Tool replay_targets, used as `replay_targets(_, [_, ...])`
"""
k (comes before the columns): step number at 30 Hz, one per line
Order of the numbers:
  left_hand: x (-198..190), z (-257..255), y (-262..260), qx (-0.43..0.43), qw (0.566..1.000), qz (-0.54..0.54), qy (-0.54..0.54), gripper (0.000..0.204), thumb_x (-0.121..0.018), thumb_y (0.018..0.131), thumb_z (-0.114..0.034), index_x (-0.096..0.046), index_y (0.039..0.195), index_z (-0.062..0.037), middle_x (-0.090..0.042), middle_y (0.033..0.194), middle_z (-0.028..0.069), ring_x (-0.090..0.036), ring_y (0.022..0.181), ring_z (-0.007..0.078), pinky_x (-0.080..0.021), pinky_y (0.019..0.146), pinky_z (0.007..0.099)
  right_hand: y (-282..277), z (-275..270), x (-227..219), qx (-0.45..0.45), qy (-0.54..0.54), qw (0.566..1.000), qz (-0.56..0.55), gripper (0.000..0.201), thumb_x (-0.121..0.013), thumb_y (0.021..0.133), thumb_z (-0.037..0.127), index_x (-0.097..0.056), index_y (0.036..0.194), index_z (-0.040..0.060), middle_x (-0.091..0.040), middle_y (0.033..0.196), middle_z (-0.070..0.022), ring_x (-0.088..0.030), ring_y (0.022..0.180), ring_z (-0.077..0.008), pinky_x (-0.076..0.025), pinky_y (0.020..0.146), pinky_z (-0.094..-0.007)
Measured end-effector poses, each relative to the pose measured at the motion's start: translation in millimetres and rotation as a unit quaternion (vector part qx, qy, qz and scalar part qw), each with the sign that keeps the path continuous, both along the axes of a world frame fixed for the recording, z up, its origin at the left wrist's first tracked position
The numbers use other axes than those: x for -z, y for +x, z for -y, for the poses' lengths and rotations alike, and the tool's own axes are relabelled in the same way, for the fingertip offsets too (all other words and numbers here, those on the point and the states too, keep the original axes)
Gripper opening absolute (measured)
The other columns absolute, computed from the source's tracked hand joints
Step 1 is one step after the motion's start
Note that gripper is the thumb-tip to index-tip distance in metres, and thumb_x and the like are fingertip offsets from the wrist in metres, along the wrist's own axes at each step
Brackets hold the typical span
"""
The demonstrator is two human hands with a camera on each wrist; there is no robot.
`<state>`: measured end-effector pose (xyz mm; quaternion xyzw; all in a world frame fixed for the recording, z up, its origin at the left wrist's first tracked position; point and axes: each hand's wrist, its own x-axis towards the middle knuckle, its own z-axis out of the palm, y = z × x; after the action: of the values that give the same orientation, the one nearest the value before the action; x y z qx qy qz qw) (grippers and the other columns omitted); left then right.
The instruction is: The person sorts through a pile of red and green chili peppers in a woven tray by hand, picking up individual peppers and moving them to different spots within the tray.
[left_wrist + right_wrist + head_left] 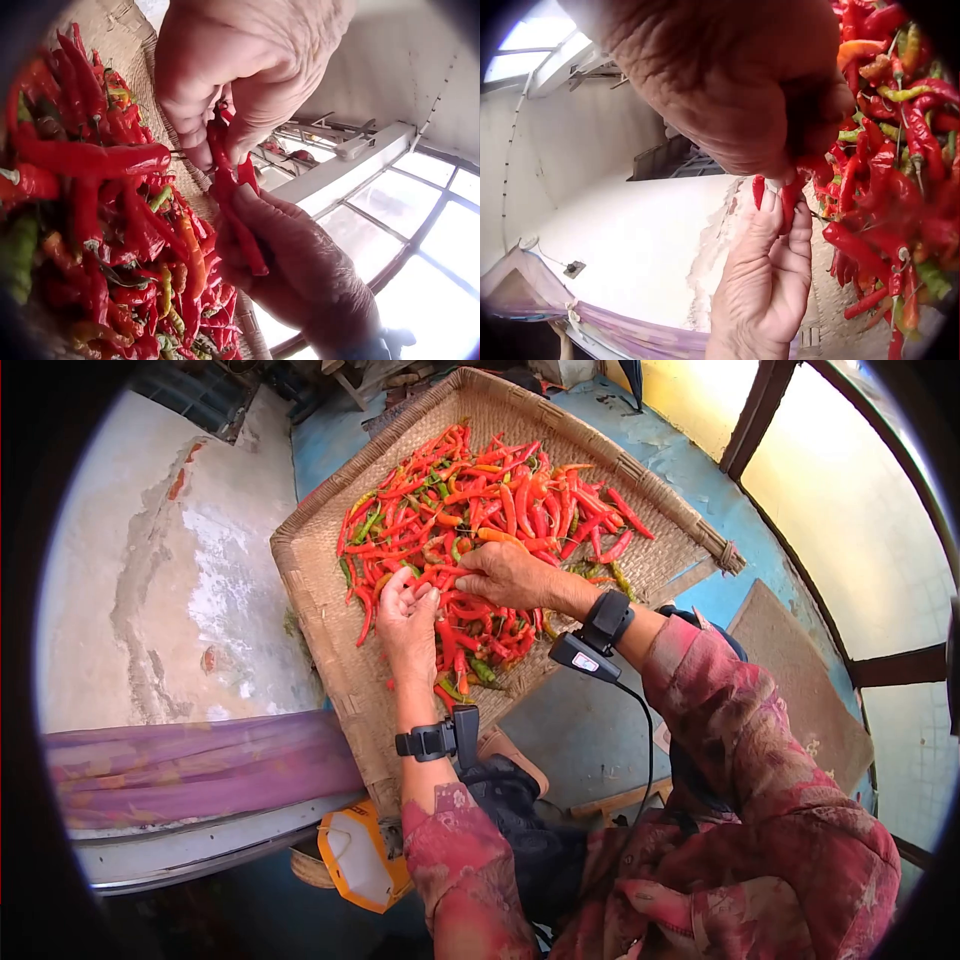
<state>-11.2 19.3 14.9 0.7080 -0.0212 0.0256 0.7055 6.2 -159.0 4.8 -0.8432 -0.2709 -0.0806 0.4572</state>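
In the middle of the head view, the left hand (407,622) lies palm up at the left edge of the chilli pile (480,530), its fingers loosely curled so that the palm makes a small cup; a few red chillies (229,184) lie in this cup, as the left wrist view shows near its centre. The right hand (510,575) comes from the right side, back upward, and its fingertips pinch these same chillies where the two hands meet, probably because one hand steadies them while the other picks at them. The pile, red with some orange and green pods, is spread thin over the woven tray (320,590) in the upper middle of the frame, and the flat tray keeps every pod in easy reach. A yellow bag (358,855) stands at the lower left, below the tray.
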Motion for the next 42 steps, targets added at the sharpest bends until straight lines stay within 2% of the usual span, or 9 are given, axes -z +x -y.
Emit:
replay_targets(4, [-5,-6,1,-0.04,0.999,0.004,0.026,0.046,-0.06,0.081,-0.001,-0.042,0.123,0.0003,-0.057,0.095,0.0103,-0.057,0.077,0.0121,-0.05,0.065,0.0239,10,17,-15,0.215,-0.049,0.975,0.035,0.028,-0.06,0.082,0.026,-0.055,0.091,-0.0011,-0.056,0.072,-0.02,-0.054,0.066,-0.0375,-0.044,0.062,-0.0446])
replay_targets(6, [-6,-6,-2,-0.042,0.999,0.006,0.029,0.045,-0.06,0.081,-0.001,-0.043,0.123,0.0007,-0.057,0.095,0.0104,-0.058,0.077,0.012,-0.05,0.066,0.0239,14,31,-26,0.347,-0.097,0.871,0.334,0.035,-0.062,0.081,0.031,-0.054,0.096,-0.0001,-0.057,0.073,-0.0199,-0.056,0.069,-0.0379,-0.044,0.063,-0.0446])
replay_targets(8, [-7,-3,-3,-0.031,0.999,0.005,0.039,0.046,-0.06,0.081,-0.001,-0.042,0.124,0.0008,-0.057,0.095,0.0104,-0.058,0.077,0.0121,-0.05,0.066,0.024,8,22,-27,0.344,-0.078,0.88,0.318,0.037,-0.064,0.078,0.034,-0.057,0.094,0.0018,-0.059,0.075,-0.0192,-0.057,0.072,-0.0379,-0.045,0.065,-0.0449])
replay_targets(10, [-10,4,-3,-0.021,0.999,0.008,0.047,0.047,-0.061,0.081,-0.002,-0.042,0.124,0.0008,-0.057,0.095,0.0103,-0.058,0.077,0.0123,-0.05,0.067,0.024,2,8,-20,0.054,-0.058,0.997,0.006,0.033,-0.065,0.076,0.031,-0.058,0.092,0.0031,-0.06,0.076,-0.0189,-0.058,0.074,-0.0373,-0.045,0.065,-0.0441])
replay_targets(16, [-17,14,-7,-0.041,0.999,0.023,0.004,0.044,-0.059,0.087,-0.019,-0.044,0.123,0.0012,-0.056,0.105,0.0131,-0.057,0.089,0.0151,-0.049,0.076,0.0277,-5,-6,6,0.025,-0.074,0.997,-0.008,0.021,-0.059,0.077,0.022,-0.06,0.081,0.0017,-0.061,0.075,-0.0205,-0.06,0.073,-0.0384,-0.048,0.066,-0.0465])
replay_targets(25, [13,-9,-18,0.033,0.894,-0.023,0.446,0.038,-0.072,0.072,-0.03,-0.061,0.09,0.0016,-0.065,0.077,0.014,-0.062,0.067,0.0192,-0.048,0.062,0.031,20,23,-15,0.266,0.001,0.964,-0.003,0.024,-0.057,0.08,0.023,-0.059,0.088,0.0011,-0.061,0.077,-0.0234,-0.061,0.073,-0.0393,-0.049,0.065,-0.0465])
replay_targets(28, [21,-9,-20,0.031,0.804,0.08,0.589,0.033,-0.071,0.071,-0.026,-0.06,0.088,0.0002,-0.064,0.072,0.0144,-0.063,0.066,0.0235,-0.047,0.06,0.0326,20,26,-10,0.384,-0.051,0.877,0.285,0.026,-0.058,0.078,0.021,-0.059,0.095,0.0018,-0.06,0.075,-0.0233,-0.06,0.072,-0.0395,-0.049,0.065,-0.0459])
replay_targets(34, [1,-12,-7,-0.037,0.995,-0.051,0.078,0.022,-0.061,0.085,-0.024,-0.056,0.093,-0.0039,-0.056,0.072,-0.0016,-0.051,0.057,0.0061,-0.043,0.051,0.0239,-7,-8,-7,-0.028,0.044,0.997,-0.048,0.03,-0.064,0.08,0.022,-0.06,0.101,0.0001,-0.065,0.085,-0.0162,-0.064,0.081,-0.0261,-0.049,0.07,-0.0356])
replay_targets(42, [-12,6,-8,-0.008,0.992,-0.052,-0.114,0.029,-0.056,0.089,-0.026,-0.054,0.107,-0.0033,-0.056,0.079,-0.0001,-0.052,0.069,0.0061,-0.045,0.062,0.0219,0,-2,-8,-0.002,0.002,1.0,-0.005,0.021,-0.062,0.08,0.016,-0.055,0.084,-0.0028,-0.054,0.065,-0.0156,-0.056,0.062,-0.0232,-0.043,0.058,-0.0375])
